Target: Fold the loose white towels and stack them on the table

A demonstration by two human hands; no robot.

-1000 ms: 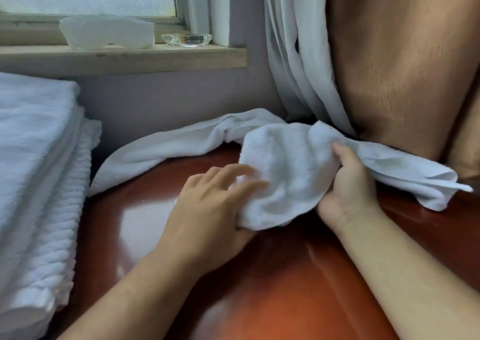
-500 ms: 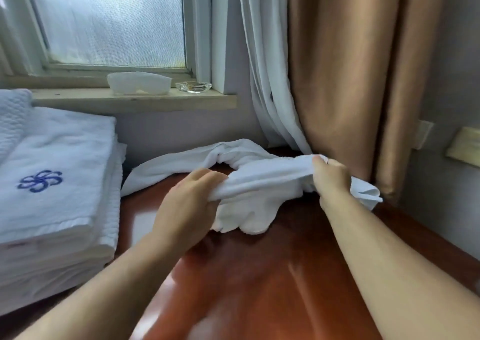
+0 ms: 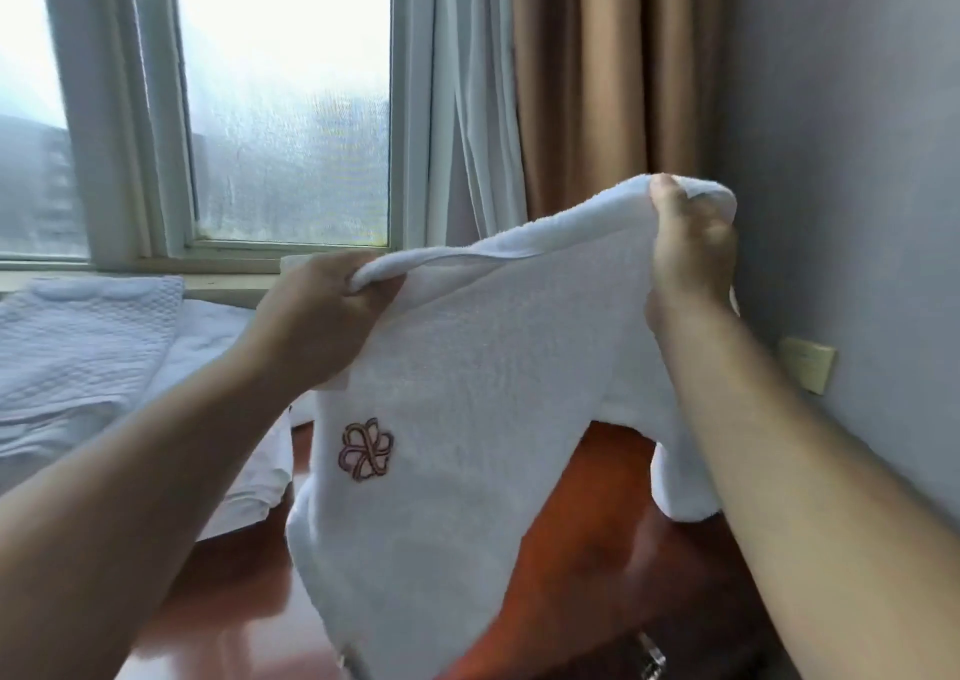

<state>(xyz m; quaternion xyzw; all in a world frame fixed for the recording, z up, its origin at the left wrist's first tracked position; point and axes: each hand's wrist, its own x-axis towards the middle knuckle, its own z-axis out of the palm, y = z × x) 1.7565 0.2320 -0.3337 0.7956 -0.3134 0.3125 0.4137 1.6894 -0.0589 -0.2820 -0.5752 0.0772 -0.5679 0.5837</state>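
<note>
One left hand, one right hand, one lifted towel, one folded stack and one table are counted.

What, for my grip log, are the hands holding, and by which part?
A white towel: left hand grips its top edge near one end, right hand grips the same edge near the other.

- A hotel room, I'd say: my white towel carries an embroidered flower logo
- Folded linen stacked on the glossy table
- Sheer curtain and brown curtain at the window
</note>
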